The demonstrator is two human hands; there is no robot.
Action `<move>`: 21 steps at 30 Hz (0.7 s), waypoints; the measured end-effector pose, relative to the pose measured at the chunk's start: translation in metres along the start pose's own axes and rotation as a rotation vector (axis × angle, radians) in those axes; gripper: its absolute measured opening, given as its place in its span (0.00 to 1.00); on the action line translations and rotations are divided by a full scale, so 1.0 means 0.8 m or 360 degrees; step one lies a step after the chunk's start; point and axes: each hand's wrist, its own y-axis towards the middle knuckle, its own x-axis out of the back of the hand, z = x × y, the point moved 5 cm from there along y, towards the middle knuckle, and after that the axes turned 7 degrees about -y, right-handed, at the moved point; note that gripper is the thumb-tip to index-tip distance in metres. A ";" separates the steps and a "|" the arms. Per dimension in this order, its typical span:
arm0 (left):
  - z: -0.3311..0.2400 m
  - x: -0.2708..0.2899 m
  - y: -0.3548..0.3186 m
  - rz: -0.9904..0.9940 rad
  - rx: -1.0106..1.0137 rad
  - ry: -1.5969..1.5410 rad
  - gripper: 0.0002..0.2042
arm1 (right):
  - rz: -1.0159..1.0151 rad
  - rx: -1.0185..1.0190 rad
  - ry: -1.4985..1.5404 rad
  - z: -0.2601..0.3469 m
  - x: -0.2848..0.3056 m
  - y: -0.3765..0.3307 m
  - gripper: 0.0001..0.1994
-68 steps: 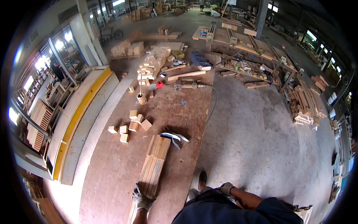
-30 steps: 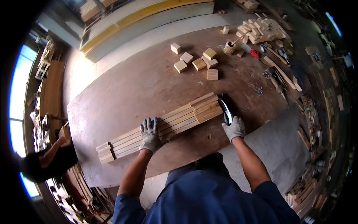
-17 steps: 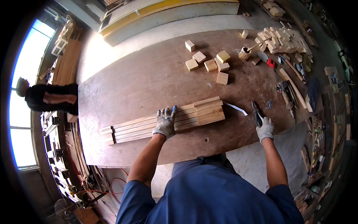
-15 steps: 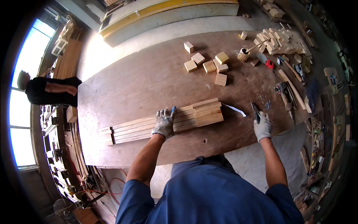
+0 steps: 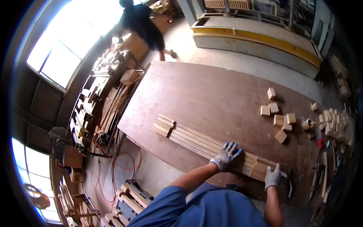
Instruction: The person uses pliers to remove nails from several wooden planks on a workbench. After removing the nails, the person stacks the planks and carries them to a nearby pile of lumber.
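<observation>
A bundle of long pale wooden strips (image 5: 196, 143) lies on the brown tabletop, with short wooden pieces across its far left end. My gloved left hand (image 5: 226, 156) rests on the bundle with its fingers spread. At the bundle's near right end, my gloved right hand (image 5: 272, 177) touches the wood, its visible fingers stretched and apart. A white strip (image 5: 283, 174) shows just right of that hand; part of it is hidden. Beside it lies a slim dark hand tool (image 5: 290, 183), too small to name surely.
Loose wooden blocks (image 5: 278, 120) and a heap of small blocks (image 5: 332, 123) sit to the right, near several tools. Another person (image 5: 141, 24) is beyond the table's far left corner. Red hoses (image 5: 113, 178) trail on the floor at left.
My right hand has let go of the dark hand tool and moved left onto the bundle's end. The view has swung left. The other person is now seen mid-stride.
</observation>
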 end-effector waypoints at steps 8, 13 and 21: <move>-0.008 0.012 -0.020 -0.0188 0.0068 0.0106 0.47 | 0.0102 0.0037 0.0070 0.028 0.009 0.000 0.34; -0.021 0.044 -0.012 0.0084 0.0154 0.0030 0.37 | 0.0058 0.0050 0.0073 0.020 0.011 0.001 0.36; -0.018 0.039 -0.014 0.0092 0.0145 0.0009 0.39 | 0.0351 -0.0248 0.0223 0.010 0.003 -0.012 0.40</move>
